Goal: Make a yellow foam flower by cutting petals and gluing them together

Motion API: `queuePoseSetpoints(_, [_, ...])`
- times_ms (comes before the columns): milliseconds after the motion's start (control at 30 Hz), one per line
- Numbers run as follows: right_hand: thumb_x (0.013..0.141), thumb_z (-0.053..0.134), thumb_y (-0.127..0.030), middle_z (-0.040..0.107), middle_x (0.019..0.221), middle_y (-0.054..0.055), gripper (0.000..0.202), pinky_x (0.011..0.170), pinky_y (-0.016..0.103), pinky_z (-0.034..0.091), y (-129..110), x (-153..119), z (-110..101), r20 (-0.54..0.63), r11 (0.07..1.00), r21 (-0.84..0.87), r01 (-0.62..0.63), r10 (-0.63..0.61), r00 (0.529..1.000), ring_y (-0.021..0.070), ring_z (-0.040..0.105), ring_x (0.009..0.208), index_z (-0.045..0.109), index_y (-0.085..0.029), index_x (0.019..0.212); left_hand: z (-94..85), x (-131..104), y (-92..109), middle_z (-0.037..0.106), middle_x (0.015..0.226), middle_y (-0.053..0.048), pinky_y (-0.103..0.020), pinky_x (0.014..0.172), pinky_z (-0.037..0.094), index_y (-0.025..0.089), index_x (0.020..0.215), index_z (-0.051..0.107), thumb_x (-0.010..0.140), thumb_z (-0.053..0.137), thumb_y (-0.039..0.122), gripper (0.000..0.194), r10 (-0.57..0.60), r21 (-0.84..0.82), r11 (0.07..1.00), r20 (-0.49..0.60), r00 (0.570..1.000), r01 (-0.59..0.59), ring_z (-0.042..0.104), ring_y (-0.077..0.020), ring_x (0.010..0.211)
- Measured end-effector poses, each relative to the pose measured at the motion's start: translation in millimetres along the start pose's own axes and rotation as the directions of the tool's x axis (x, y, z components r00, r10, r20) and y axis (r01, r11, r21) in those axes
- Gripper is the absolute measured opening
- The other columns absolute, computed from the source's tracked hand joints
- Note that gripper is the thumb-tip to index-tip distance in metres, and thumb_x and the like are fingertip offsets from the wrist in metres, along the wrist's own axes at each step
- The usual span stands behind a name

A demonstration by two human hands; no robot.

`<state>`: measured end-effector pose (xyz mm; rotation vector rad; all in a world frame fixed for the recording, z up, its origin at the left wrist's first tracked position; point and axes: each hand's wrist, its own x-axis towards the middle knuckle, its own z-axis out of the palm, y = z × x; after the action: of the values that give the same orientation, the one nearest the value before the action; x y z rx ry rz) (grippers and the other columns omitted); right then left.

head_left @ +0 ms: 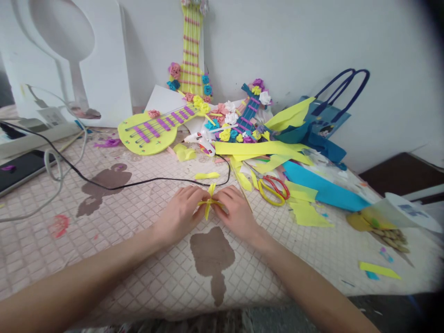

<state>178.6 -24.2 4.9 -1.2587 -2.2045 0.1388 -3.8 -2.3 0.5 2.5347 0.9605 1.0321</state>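
Between my two hands, just above the tabletop, is a cross of yellow paper strips (209, 202). My left hand (181, 210) pinches its left arm between thumb and fingers. From the other side, my right hand (236, 212) has its fingers closed on the right arm of the cross. The upper and lower ends of the cross stick out free. A short twisted yellow paper piece (207, 175) lies just beyond my fingers. Scissors with red and yellow handles (274, 189) rest to the right of my right hand.
A white hot glue gun (201, 141) lies behind, its black cord (156, 179) running left across the table. Paper guitars stand and lie at the back, one a yellow guitar (149, 134). Blue paper (322, 187), a handled bag (326, 115) and a phone (24, 171) flank the work area.
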Motion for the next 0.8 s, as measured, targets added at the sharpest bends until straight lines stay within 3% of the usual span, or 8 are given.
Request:
queuePoseSetpoints(167, [0.088, 0.050, -0.016, 0.061, 0.086, 0.007, 0.011, 0.079, 0.035, 0.043, -0.3, -0.9, 0.5, 0.028, 1.000, -0.008, 0.030, -0.030, 0.999, 0.0214, 0.051, 0.089, 0.061, -0.018, 0.087, -3.7, 0.5, 1.8, 0.061, 0.082, -0.004, -0.034, 0.075, 0.043, 0.016, 0.086, 0.054, 0.089, 0.048, 0.017, 0.007, 0.035, 0.168, 0.984, 0.103, 0.994, -0.052, 0.056, -0.0191, 0.080])
queuePoseSetpoints(500, [0.090, 0.050, -0.018, 0.062, 0.086, 0.006, 0.012, 0.079, 0.035, 0.040, 3.3, -0.2, -1.5, 0.119, 0.994, -0.051, 0.099, -0.092, 0.989, 0.0204, 0.051, 0.091, 0.061, -0.018, 0.086, -4.7, 2.2, -3.3, 0.060, 0.094, -0.008, -0.037, 0.079, 0.043, 0.015, 0.106, 0.052, 0.086, 0.049, 0.012, 0.020, 0.016, 0.151, 0.987, 0.234, 0.972, -0.052, 0.055, -0.0222, 0.089])
queuePoseSetpoints(667, [0.090, 0.050, -0.019, 0.061, 0.085, 0.006, 0.012, 0.080, 0.034, 0.040, 3.8, -0.7, -0.8, 0.123, 0.993, -0.061, 0.100, -0.092, 0.988, 0.0205, 0.051, 0.091, 0.061, -0.018, 0.085, -5.3, 1.5, -2.9, 0.058, 0.099, -0.010, -0.039, 0.082, 0.045, 0.014, 0.104, 0.055, 0.083, 0.053, 0.011, 0.022, 0.017, 0.177, 0.983, 0.192, 0.981, -0.052, 0.053, -0.0240, 0.094])
queuePoseSetpoints(800, [0.090, 0.050, -0.019, 0.061, 0.086, 0.006, 0.012, 0.081, 0.035, 0.041, 5.0, -1.2, 0.5, 0.118, 0.992, -0.068, 0.106, -0.097, 0.988, 0.0203, 0.050, 0.092, 0.061, -0.018, 0.086, -5.5, 1.5, -2.8, 0.053, 0.117, -0.013, -0.042, 0.088, 0.043, 0.015, 0.105, 0.056, 0.082, 0.052, 0.010, 0.024, 0.059, 0.204, 0.975, 0.145, 0.988, -0.088, 0.048, -0.0267, 0.107])
